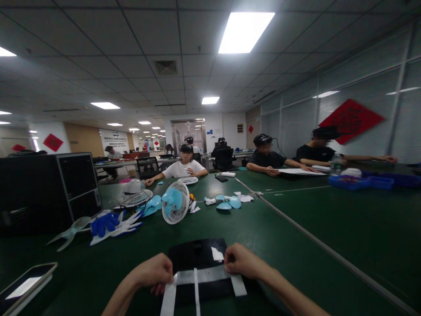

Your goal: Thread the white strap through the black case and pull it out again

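Note:
A pale translucent strip, apparently tape (210, 275), stretches across a black flat object (184, 253) at the table's near edge. My left hand (157, 270) is closed on the strip's left end, fingertips pinched together. At the opposite end, my right hand (244, 261) also pinches the strip, near a torn white scrap (217, 253) on the black surface. Below the tape run a white ribbed strip (168, 299) at the left, a narrow white strip (197, 292) in the middle and a short ribbed strip (239, 285) at the right. What the black object is, I cannot tell.
A phone (28, 283) lies at the left. Beyond are blue-and-white gloves (115, 224), loose fan blades (73, 230), a fan with its guard (176, 202) and a black computer case (49, 191). Several people sit across the green table (296, 228); blue trays (349, 181) stand far right.

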{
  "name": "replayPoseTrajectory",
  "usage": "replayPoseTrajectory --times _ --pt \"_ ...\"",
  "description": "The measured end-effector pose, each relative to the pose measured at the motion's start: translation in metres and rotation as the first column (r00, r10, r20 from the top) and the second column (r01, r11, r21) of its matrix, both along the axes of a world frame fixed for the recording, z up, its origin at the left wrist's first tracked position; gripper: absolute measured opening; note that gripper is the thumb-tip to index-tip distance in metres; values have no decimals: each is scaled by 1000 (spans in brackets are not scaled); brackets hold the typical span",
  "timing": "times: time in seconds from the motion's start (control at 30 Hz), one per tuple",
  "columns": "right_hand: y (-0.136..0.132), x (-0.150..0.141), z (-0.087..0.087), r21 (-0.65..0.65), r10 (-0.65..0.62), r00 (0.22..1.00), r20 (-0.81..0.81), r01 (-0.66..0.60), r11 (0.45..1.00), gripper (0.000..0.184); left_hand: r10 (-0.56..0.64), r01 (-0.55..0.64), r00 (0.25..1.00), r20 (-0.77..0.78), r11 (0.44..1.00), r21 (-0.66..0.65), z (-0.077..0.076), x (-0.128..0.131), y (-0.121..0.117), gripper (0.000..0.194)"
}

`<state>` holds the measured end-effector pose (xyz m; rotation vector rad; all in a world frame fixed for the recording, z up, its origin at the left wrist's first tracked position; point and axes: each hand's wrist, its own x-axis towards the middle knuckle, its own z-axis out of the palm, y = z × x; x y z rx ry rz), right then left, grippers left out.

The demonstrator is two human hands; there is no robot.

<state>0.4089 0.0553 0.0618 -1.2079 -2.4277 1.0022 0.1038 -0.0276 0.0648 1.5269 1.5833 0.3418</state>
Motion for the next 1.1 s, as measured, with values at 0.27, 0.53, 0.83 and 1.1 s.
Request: replayPoseTrajectory --times 0.27,0.53,0.83,1.1 --pt "0 -1 -2 51 -27 999 46 25 998 16 1 0 999 -38 1000 31 -18 -7 8 15" --pt "-5 -2 4 103 -58 994 94 49 994 17 24 -21 990 -139 1000 19 -14 -2 6 10" --pt "-5 -2 1 109 -60 994 89 50 993 19 -136 237 946 -294 910 339 6 21 -9 30" --pt "-6 -3 3 108 -59 993 104 47 993 21 -271 358 924 -269 859 365 3 38 -10 37"
